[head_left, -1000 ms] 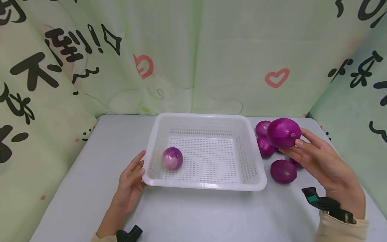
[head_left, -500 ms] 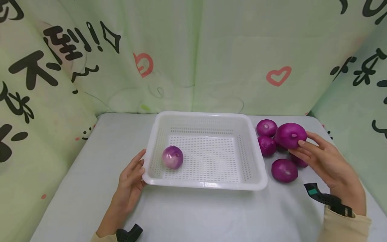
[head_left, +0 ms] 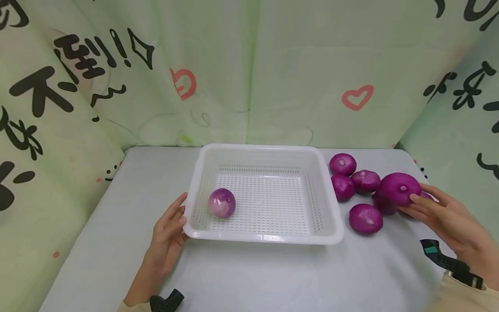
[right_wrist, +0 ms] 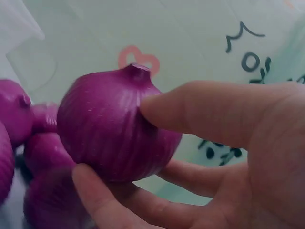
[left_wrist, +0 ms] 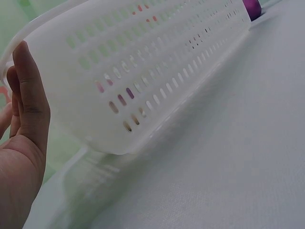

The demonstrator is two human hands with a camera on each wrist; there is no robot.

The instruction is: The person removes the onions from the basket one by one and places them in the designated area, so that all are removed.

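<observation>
In the head view my left hand (head_left: 168, 238) holds the left rim of a white plastic basket (head_left: 269, 238), fingertips at its edge. The left wrist view shows its fingers (left_wrist: 31, 95) against the outer wall under the rim. One paler purple onion (head_left: 221, 203) lies inside the basket, toward the left. My right hand (head_left: 448, 216) grips a purple onion (head_left: 399, 189) above the loose ones, thumb on its side near the stem and fingers beneath, as the right wrist view confirms. Several other purple onions (head_left: 365, 219) lie right of the basket, some partly hidden behind the held one.
A white table (head_left: 265, 281) bears everything. Green printed curtain (head_left: 296, 78) encloses the back and both sides. One onion (head_left: 343, 188) sits close against the basket's right side, with another onion (head_left: 342, 164) behind it.
My right hand has moved right and slightly toward me with the gripped onion, uncovering more of the loose onions. The left hand and the basket have stayed in place.
</observation>
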